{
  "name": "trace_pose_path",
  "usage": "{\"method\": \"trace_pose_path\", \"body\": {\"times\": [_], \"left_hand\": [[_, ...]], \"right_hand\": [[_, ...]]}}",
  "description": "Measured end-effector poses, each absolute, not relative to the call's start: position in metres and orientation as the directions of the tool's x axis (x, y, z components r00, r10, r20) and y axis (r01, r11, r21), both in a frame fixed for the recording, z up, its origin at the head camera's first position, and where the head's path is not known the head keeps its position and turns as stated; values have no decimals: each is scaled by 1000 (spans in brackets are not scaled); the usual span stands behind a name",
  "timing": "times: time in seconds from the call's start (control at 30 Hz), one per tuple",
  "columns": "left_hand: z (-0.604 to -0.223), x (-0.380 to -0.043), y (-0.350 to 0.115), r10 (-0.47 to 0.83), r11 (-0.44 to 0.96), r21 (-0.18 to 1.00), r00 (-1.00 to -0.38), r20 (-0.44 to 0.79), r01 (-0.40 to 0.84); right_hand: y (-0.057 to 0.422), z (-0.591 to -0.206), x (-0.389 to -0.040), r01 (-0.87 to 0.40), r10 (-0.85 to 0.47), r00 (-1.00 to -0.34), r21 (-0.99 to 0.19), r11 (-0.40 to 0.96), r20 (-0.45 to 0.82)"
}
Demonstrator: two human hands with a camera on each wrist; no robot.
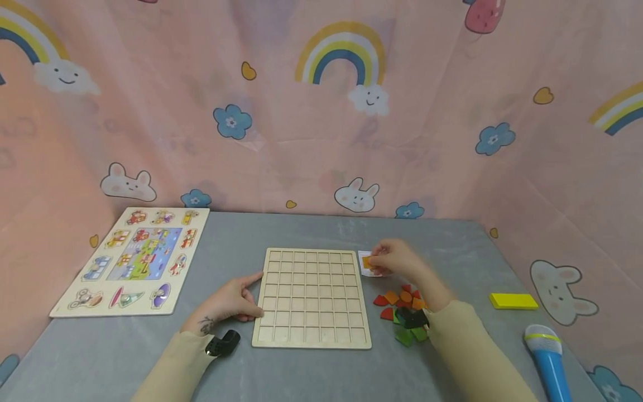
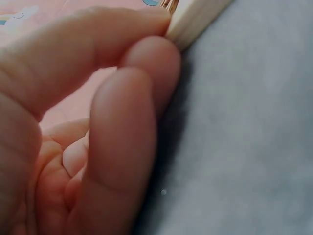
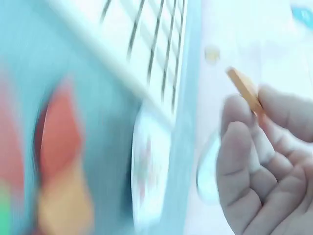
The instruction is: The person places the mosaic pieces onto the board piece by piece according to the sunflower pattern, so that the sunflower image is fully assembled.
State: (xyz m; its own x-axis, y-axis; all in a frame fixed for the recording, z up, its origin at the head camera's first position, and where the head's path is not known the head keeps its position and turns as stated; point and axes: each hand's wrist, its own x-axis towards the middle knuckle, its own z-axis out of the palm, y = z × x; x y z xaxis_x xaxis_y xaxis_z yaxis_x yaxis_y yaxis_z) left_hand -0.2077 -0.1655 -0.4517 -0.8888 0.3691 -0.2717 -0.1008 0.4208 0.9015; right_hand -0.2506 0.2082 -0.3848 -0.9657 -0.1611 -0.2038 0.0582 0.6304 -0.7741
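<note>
Backdrop cloth: pink, printed with rainbows, rabbits, blue flowers and small yellow hearts, hung behind a bench with a grey surface.

Item, grid board: pale wood, square cells, lying flat near the middle of the bench.

Item, left hand: at the board's left side, index finger and thumb apart from each other, their tips touching that edge; the remaining fingers bent beneath the palm.

Item, right hand: beyond the board's right side, thumb and fingers together, pinching an orange piece, thin and flat, above the bench.

Item, white card: just beside the board's upper right corner, partly covered by the right hand; its print is too blurred to read.

Item, loose pieces: red, orange and green, flat, heaped right of the board; partly hidden by the right wrist camera, black.

Item, left wrist camera: black, at the cuff of a beige sleeve.

Item, picture board: white border, coloured figures around a central scene, far left.

Item, yellow block: right side, lying flat.

Item, microphone: blue handle, grey head, nearer than the block, cut by the frame.
</note>
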Motion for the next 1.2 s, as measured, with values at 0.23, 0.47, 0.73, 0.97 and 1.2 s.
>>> {"method": "trace_pose_path", "body": {"times": [0.23,0.47,0.73,0.97,1.2], "left_hand": [[-451,-206,-167,382,415,906,-889,-254,-80],[-451,-204,-167,384,414,908,-891,-240,-67],[-452,-206,-167,392,414,908,-888,-239,-62],[-452,-207,-167,387,410,909,-889,-245,-72],[-452,-206,-167,388,414,908,-888,-247,-71]], "right_hand": [[139,-397,-263,111,-145,-966,-850,514,-213],[97,-411,-267,134,-142,-961,-845,518,-239],[82,-420,-272,142,-79,-969,-792,593,-234],[78,-419,-274,62,-90,-979,-692,719,-181],[101,-400,-270,31,-113,-981,-701,712,-159]]}}
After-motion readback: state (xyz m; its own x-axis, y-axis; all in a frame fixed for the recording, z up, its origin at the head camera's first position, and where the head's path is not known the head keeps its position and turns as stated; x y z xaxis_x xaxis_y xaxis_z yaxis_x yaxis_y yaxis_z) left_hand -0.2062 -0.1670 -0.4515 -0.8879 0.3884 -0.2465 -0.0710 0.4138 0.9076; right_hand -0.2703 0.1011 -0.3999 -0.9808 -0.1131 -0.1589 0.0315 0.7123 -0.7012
